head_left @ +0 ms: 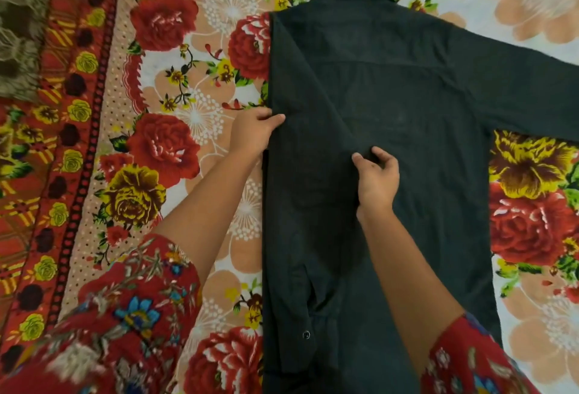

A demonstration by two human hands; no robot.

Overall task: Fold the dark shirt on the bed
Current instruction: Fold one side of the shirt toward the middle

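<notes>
Head view: dark shirt [407, 95] spread back-up on the flowered bed [194, 58], collar far, right sleeve stretched out right, left sleeve folded over the body. Left hand [253, 133] pinching the left folded edge; right hand [377, 179] pinching fabric mid-back.

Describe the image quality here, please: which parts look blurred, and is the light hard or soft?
Head view: soft, even light, no glare or strong shadows; the dark green long-sleeved shirt is so dark its folds barely show; the patterned brown cloth at top left and the red floral sleeve smear with blur; wide-angle bending at the edges.
</notes>
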